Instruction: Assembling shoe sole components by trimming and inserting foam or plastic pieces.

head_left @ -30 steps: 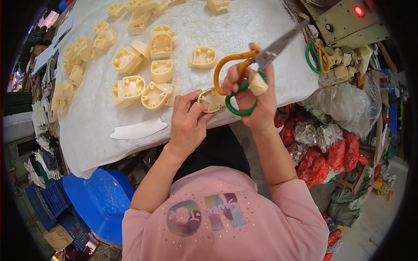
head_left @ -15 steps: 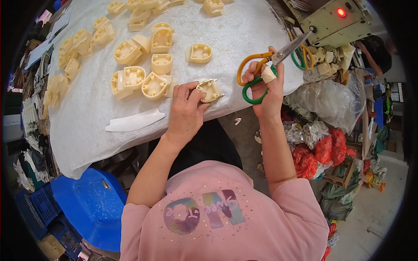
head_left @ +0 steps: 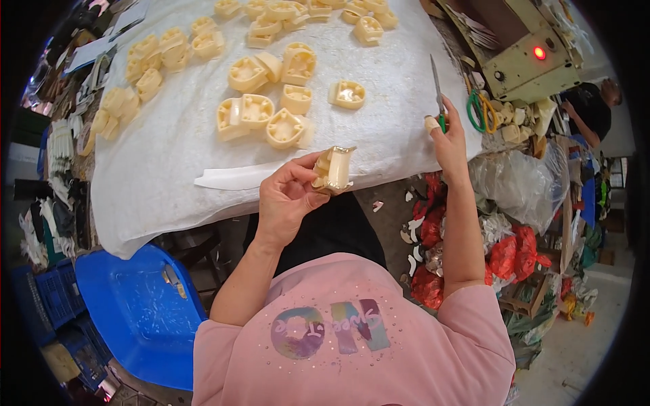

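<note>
My left hand [head_left: 288, 199] pinches a cream plastic piece [head_left: 332, 172] with a shiny gold-coloured edge, tilted just above the table's near edge. My right hand [head_left: 449, 139] grips a pair of scissors [head_left: 436, 84] over the right side of the table. Their blades look closed and point away from me; of the handle, only a bit of green shows. A pale wrap covers the right thumb's tip. Beyond my left hand stand several similar cream pieces, among them a single one [head_left: 347, 95] and a cluster [head_left: 245, 115]. A white curved strip [head_left: 237, 177] lies beside my left hand.
White sheeting [head_left: 183, 145] covers the table. A second pair of scissors [head_left: 481, 111] rests off its right edge, near a machine with a red light [head_left: 528, 64]. Red bags [head_left: 511, 250] and clear plastic lie right; a blue plastic tub or seat [head_left: 135, 311] stands lower left.
My left hand has lifted the cream piece off the sheeting and turned it on its side. My right hand has moved right and turned the scissors edge-on. The whole view has shifted.
</note>
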The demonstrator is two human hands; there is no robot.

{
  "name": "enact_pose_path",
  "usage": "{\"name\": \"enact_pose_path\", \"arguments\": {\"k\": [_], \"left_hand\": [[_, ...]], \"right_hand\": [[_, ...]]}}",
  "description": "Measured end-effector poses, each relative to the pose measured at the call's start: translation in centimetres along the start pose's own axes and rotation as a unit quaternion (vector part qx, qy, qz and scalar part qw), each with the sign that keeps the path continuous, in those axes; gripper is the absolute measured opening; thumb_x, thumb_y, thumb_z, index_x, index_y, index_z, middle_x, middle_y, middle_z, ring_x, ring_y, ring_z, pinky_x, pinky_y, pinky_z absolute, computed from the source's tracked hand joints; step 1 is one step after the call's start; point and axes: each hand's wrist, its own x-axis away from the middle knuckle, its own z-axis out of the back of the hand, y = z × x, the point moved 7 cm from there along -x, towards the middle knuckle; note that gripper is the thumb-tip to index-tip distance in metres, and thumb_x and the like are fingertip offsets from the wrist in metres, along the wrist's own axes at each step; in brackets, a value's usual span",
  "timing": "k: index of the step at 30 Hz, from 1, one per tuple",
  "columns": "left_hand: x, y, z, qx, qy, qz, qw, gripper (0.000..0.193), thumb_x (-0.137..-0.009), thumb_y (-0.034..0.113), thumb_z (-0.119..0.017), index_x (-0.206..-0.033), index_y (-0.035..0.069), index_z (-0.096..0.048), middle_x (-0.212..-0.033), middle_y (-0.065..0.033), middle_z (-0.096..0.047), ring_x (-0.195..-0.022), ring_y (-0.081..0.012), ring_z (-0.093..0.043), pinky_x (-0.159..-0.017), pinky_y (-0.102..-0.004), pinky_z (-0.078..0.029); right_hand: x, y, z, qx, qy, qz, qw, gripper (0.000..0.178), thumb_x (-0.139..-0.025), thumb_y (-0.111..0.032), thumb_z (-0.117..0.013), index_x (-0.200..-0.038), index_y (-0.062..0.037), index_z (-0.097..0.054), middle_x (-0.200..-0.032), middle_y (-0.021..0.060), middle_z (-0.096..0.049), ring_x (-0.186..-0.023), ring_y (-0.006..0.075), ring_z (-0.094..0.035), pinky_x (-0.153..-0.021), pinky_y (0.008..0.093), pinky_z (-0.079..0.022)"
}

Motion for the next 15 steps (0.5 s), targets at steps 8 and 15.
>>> {"name": "enact_pose_path", "arguments": {"k": [8, 15], "left_hand": [[0.69, 0.14, 0.59, 0.019, 0.016, 0.008, 1.0, 0.028, -0.073, 0.01, -0.078, -0.091, 0.001, -0.058, -0.123, -0.0186, -0.053, -0.113, -0.0253, -0.055, -0.09, -0.0323, -0.047], [0.98, 0.33, 0.75, -0.04, 0.042, 0.008, 0.998, 0.025, -0.074, 0.005, -0.076, -0.092, 0.001, -0.059, -0.119, -0.018, -0.054, -0.105, -0.0197, -0.055, -0.09, -0.032, -0.047]], "right_hand": [[0.43, -0.21, -0.54, 0.029, -0.003, 0.022, 0.999, 0.057, -0.083, -0.011, -0.061, -0.135, -0.0002, -0.04, -0.128, 0.0165, -0.049, -0.116, 0.0233, -0.048, -0.099, 0.0319, -0.036], [0.3, 0.11, -0.5, -0.016, -0.001, 0.026, 1.0, 0.057, -0.082, -0.012, -0.062, -0.135, -0.0018, -0.041, -0.128, 0.0167, -0.049, -0.116, 0.023, -0.048, -0.098, 0.0318, -0.037]]}}
